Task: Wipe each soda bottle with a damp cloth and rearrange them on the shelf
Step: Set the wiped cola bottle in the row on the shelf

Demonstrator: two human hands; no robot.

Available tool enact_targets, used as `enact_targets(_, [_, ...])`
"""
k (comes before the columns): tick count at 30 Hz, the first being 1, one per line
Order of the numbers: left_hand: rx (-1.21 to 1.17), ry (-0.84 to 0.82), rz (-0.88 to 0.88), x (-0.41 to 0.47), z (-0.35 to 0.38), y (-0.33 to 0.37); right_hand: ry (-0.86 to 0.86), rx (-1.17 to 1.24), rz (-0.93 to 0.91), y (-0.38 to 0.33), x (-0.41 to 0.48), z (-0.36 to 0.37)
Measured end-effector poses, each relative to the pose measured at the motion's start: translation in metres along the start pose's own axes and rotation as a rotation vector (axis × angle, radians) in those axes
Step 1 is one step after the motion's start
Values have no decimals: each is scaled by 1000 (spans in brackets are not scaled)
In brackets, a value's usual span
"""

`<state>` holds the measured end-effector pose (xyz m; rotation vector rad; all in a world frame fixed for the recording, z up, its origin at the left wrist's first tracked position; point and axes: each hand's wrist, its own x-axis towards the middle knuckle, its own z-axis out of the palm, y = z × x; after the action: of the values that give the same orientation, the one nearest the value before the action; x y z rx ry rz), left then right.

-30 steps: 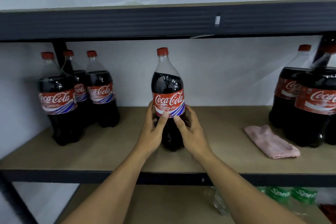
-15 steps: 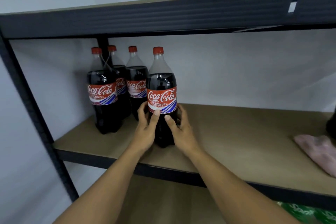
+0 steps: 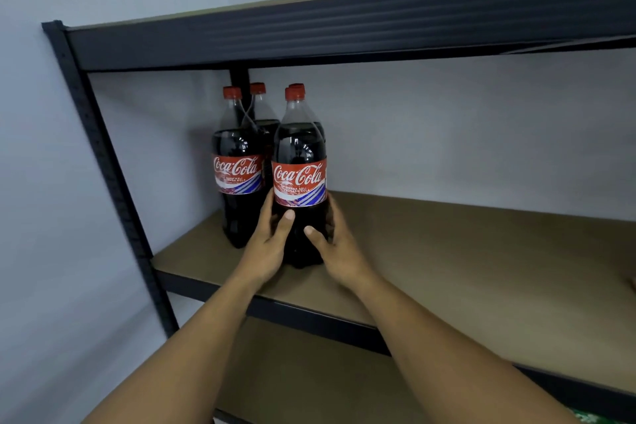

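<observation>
Since 0.5 s ago the bottle in your hands [image 3: 299, 182] has gone further left and is now tucked into the cluster: just right of the front-left bottle [image 3: 237, 175] and directly in front of one of the rear bottles [image 3: 262, 103], whose cap peeks above its own. Both hands grip it below the label: left hand [image 3: 266, 248] w/ thumb across the front, right hand [image 3: 339, 251] curled round the far side. The base looks down on the shelf board [image 3: 447, 251], tho I can't tell if the weight is fully off your hands. Risks: it stands near the board's front edge, so a sloppy release or a palm dragging as you pull back could tip it fwd and off. Your left fingers look squeezed betw. it and the front-left bottle, and yanking them out may rock that neighbour. Push back too hard and you shove the rear bottles toward the wall. The cloth isn't clearly in view, and if the plastic is damp, expect slip.
</observation>
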<state>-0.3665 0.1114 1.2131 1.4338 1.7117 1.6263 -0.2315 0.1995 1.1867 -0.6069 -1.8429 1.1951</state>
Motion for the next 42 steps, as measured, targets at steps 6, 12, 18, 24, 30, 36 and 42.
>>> enact_targets(6, [33, 12, 4, 2, -7, -15, -12, -28, 0, 7, 2, 10])
enact_targets(12, [32, 35, 4, -3, -4, -14, -42, -48, 7, 12, 0, 8])
enact_targets(18, [22, 43, 31, -2, -6, -19, 0, -41, 77, 14, 3, 8])
enact_targets(24, [46, 73, 51, -1, -7, -23, 1, -40, 131, 16, 3, 9])
enact_targets(30, [48, 82, 61, -1, -6, -23, -19, -22, 143, 16, 3, 11])
enact_targets(36, [45, 83, 39, -1, -6, -27, -7, -30, 154, 14, 1, 10])
enact_targets(42, [47, 87, 46, -2, -6, -26, -49, -35, 189, 10, -1, 7])
